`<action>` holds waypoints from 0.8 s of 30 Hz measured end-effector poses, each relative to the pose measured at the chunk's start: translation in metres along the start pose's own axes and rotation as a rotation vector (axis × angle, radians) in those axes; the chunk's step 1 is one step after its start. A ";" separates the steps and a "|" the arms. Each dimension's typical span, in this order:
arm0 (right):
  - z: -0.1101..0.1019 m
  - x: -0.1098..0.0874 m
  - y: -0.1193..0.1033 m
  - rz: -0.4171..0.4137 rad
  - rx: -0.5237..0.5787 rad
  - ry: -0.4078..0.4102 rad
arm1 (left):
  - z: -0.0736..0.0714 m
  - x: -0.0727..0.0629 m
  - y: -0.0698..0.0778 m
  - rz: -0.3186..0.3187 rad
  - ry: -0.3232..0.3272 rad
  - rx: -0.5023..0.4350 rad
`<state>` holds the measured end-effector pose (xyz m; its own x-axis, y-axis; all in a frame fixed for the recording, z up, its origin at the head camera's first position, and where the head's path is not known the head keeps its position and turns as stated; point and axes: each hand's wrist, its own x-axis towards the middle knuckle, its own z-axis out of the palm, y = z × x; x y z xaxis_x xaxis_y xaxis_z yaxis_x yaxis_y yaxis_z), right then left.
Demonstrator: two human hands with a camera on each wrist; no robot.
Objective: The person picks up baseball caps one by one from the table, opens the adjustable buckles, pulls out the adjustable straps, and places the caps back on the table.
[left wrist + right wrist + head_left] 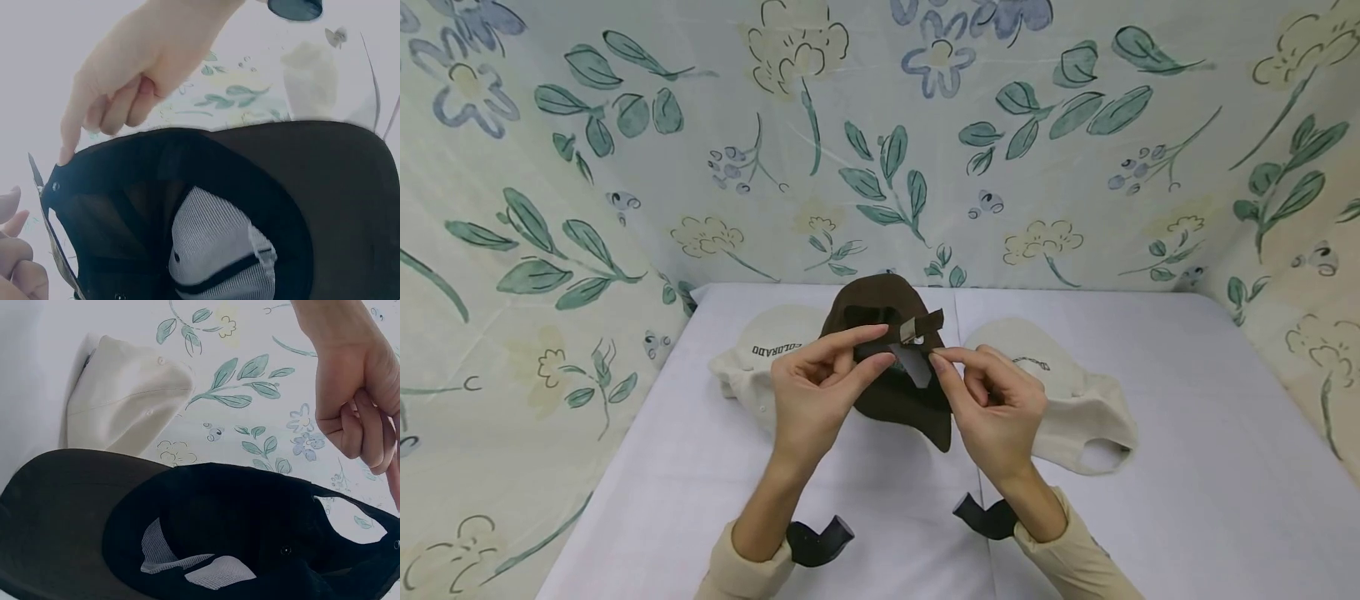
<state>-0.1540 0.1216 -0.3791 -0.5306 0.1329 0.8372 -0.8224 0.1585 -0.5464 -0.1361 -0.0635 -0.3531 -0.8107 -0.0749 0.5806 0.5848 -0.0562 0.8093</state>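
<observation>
A dark brown baseball cap [876,293] is held up above the table, its back opening and strap facing me and its brim hanging down. My left hand [812,387] pinches the cap's back edge between thumb and index finger, left of the metal buckle [910,331]. On the other side my right hand [1000,400] pinches the edge by the strap [932,320]; its other fingers are curled in. The strap's loose end sticks out past the buckle. In the left wrist view the cap's dark inside shows a pale ribbed lining [212,231].
Behind my left hand lies a cream cap [782,325] with COLORADO lettering. Another cream cap [1075,417] lies behind my right hand, its back opening to the right. Both rest on a white-covered table [1210,467]. A floral cloth [880,100] hangs behind it.
</observation>
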 end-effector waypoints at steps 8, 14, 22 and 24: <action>0.001 0.000 0.001 -0.006 0.017 0.007 | 0.002 -0.001 -0.005 -0.004 0.006 0.058; 0.001 0.000 0.001 -0.006 0.044 -0.009 | 0.003 0.000 -0.011 0.031 0.030 0.072; 0.001 -0.001 0.001 -0.015 0.070 -0.021 | 0.001 0.002 -0.015 0.057 0.022 0.080; 0.001 -0.001 0.001 -0.015 0.074 -0.023 | 0.001 0.002 -0.017 0.075 0.015 0.090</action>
<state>-0.1546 0.1205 -0.3806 -0.5223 0.1088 0.8458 -0.8426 0.0871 -0.5315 -0.1473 -0.0622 -0.3654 -0.7637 -0.0907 0.6392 0.6385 0.0402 0.7685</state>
